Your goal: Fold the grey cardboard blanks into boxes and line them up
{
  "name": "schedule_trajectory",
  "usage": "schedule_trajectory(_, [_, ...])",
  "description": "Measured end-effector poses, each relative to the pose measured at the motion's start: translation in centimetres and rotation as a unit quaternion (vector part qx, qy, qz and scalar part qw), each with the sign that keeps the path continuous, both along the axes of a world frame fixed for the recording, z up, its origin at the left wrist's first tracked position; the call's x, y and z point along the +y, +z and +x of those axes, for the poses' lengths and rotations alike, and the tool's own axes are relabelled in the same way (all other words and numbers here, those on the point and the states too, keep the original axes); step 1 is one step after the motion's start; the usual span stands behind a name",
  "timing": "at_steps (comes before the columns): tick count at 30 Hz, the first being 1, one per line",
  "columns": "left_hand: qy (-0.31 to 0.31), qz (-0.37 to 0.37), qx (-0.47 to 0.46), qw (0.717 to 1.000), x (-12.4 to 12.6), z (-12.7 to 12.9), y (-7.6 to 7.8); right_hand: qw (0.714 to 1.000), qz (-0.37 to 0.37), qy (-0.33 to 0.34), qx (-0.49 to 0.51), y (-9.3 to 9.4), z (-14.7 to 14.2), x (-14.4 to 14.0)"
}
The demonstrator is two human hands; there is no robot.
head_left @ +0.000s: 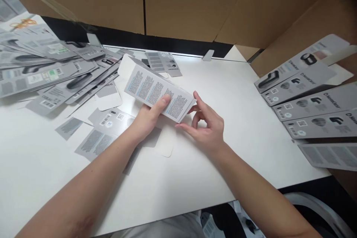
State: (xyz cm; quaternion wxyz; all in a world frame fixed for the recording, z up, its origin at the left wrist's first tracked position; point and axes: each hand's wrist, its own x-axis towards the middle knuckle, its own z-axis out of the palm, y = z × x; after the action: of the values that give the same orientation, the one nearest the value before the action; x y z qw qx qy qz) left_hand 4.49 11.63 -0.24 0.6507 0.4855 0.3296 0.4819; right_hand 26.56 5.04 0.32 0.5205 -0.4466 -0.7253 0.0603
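Observation:
A grey-and-white printed carton (156, 91) is held above the white table, tilted, its side panel covered in columns of small text. My left hand (149, 117) grips it, thumb pressed on the printed panel and the other fingers hidden behind. At the carton's right end, my right hand (208, 122) spans the edge between thumb and forefinger, its other fingers curled. A white flap stands out at the carton's upper left end. Below my left hand, flat unfolded cartons (108, 124) lie on the table.
Many flattened cartons (50, 70) are heaped at the left. Several folded cartons (309, 106) stand in a row at the right. Another flat carton (164, 63) lies near the back. Brown cardboard panels (192, 3) wall the table's (192, 178) far side.

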Motion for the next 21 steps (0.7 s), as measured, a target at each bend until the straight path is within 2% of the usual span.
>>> schedule_trajectory(5, [-0.020, -0.029, -0.033, 0.999, 0.39, -0.16, -0.34, 0.999, -0.014, -0.016, 0.026, -0.30, 0.21, -0.05])
schedule_trajectory(8, [-0.023, -0.019, -0.034, 0.999, 0.34, -0.25, -0.30, 0.998, -0.013, -0.029, 0.054, -0.25, 0.13, -0.04])
schedule_trajectory(13, [-0.054, 0.001, -0.026, 0.998, 0.08, -0.44, 0.05, 0.998, -0.001, 0.005, 0.060, 0.12, 0.08, 0.21])
schedule_trajectory(21, [-0.042, 0.005, -0.024, 0.999, 0.31, -0.35, -0.35, 0.998, 0.001, 0.019, 0.058, 0.25, 0.05, 0.30])
